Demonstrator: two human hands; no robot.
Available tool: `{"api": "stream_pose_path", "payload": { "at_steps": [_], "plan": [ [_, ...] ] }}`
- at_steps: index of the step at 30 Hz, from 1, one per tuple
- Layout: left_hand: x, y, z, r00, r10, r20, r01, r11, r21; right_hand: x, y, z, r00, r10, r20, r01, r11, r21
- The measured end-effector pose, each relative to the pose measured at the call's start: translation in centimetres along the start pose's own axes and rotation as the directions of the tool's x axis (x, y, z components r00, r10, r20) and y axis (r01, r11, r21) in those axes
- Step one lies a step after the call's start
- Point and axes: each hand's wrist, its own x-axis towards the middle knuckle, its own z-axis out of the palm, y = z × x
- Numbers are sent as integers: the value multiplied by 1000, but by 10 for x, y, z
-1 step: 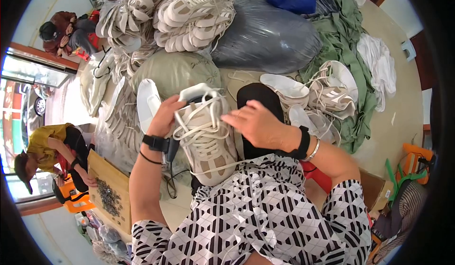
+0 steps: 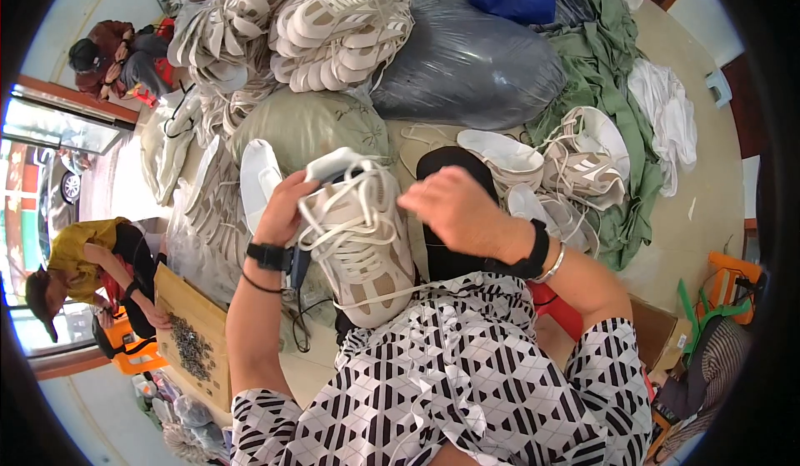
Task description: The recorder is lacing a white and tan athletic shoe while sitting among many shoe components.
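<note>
Item: beige lace-up mesh sneaker (image 2: 360, 237), resting on our black-and-white patterned lap (image 2: 467, 366). Left hand (image 2: 287, 204) clasps its heel; right hand (image 2: 454, 208), just right of the sneaker, pinches its white lace (image 2: 350, 189). We judge steady, even tension best.

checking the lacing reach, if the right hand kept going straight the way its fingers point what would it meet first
The right hand points left toward the beige shoe held by the left hand. It would likely meet the white laces first, though depth is unclear.
</note>
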Motion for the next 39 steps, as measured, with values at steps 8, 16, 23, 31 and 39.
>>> {"api": "stream_pose_path", "payload": {
  "at_steps": [8,16,23,31,39],
  "plan": [
    [-97,-54,-74,966,66,-248,-190,835,-517,-24,27,-9,929,332,-166,-289,927,240],
    [-159,-70,-118,824,328,-462,-473,848,-241,-46,-26,-19,849,137,510,-423,754,503],
    [-176,-130,-177,964,210,-162,-254,907,-336,-79,48,-59,875,391,287,-481,628,612],
    [5,-66,-87,987,135,86,-109,959,-262,-208,79,44,353,642,681,-852,521,-48],
    [-14,-39,-34,998,32,60,-16,970,-242,-213,79,57,259,876,408,-951,157,266]
  ]
}}
